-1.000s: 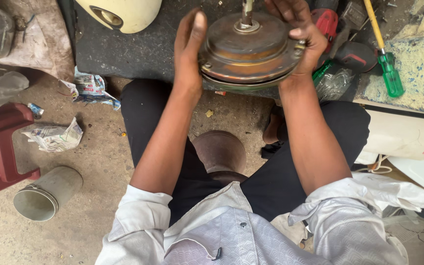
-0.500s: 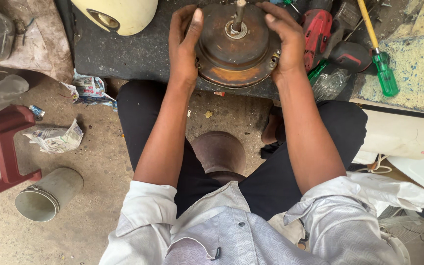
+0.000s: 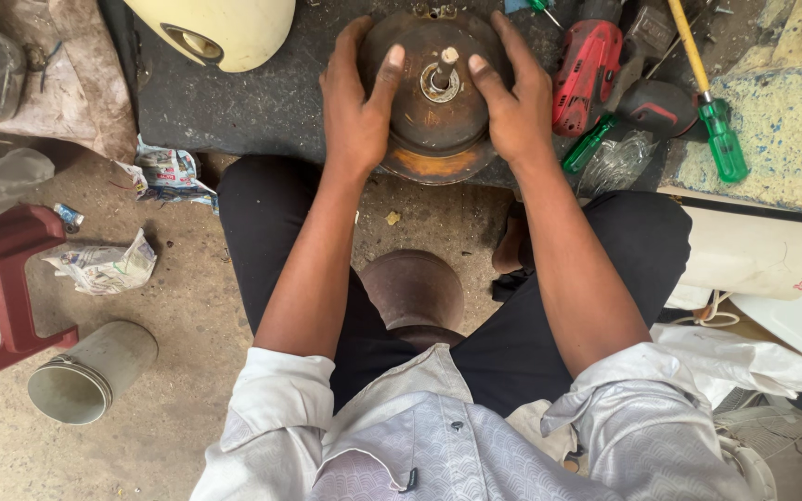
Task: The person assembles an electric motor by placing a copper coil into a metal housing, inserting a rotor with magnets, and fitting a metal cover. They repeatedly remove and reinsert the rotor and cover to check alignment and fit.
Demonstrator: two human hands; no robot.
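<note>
Dusty workshop floor, dark mat (image 3: 262, 102). Left hand (image 3: 356, 107) and right hand (image 3: 512, 102) clamp rusty motor housing (image 3: 438, 139) upright on mat; shaft (image 3: 443, 67) up. Judged: positioning step; next needs steady grip.

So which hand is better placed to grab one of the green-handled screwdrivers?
Probably the right hand: it rests on the right side of the rusty motor housing, closest to the green screwdrivers. The left hand grips the far side.
</note>
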